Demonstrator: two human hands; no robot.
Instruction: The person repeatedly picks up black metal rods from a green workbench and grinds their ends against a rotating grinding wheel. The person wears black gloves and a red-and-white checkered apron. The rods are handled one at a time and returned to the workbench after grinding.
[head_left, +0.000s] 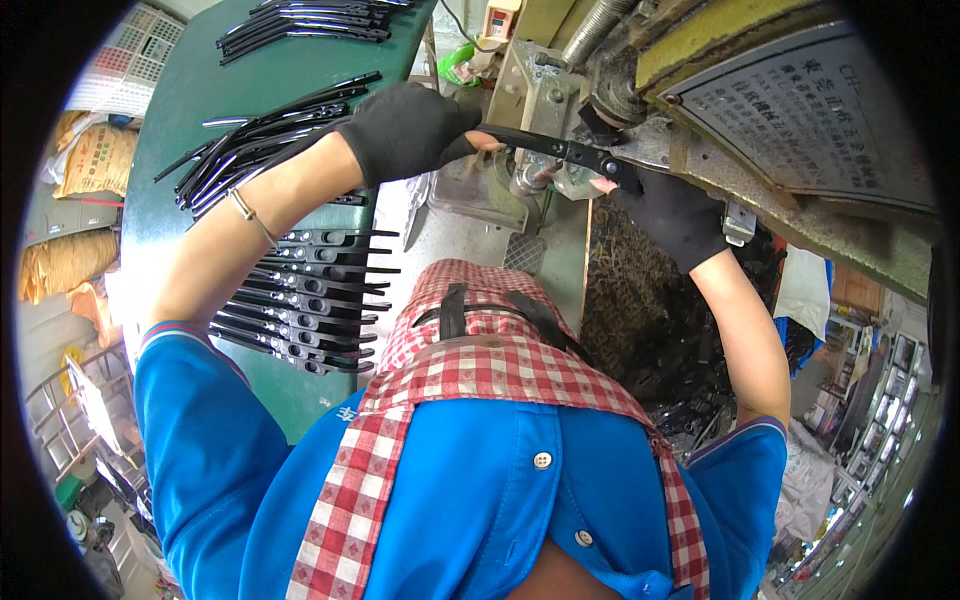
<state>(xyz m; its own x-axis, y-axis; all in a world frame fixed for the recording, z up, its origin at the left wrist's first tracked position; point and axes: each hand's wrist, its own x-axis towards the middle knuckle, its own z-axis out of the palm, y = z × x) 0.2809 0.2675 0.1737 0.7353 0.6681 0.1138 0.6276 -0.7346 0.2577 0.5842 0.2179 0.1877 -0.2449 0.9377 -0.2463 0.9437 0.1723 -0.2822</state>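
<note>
while the long, black, jointed metal bar (540, 142) spans from hand to hand at the frame's upper centre, the step probably goes best with level, even support and bare fingertips (486, 142) kept clear of the yellow-and-grey metal machine (715, 45) at upper right. the black-gloved left hand (412, 135) pinches the bar's left end; the black-gloved right hand (675, 212) grips its right, jointed end, so the bar lies between them.

1. Shows a green table (180, 110) at left, bright light along its left edge.
2. Shows pale floor (455, 235) right of it.
3. Includes brown sacks (68, 265) and a white crate (125, 55), far left.
4. Has a metal rack (60, 400) near left, loaded shelving (880, 400) near right.
</note>
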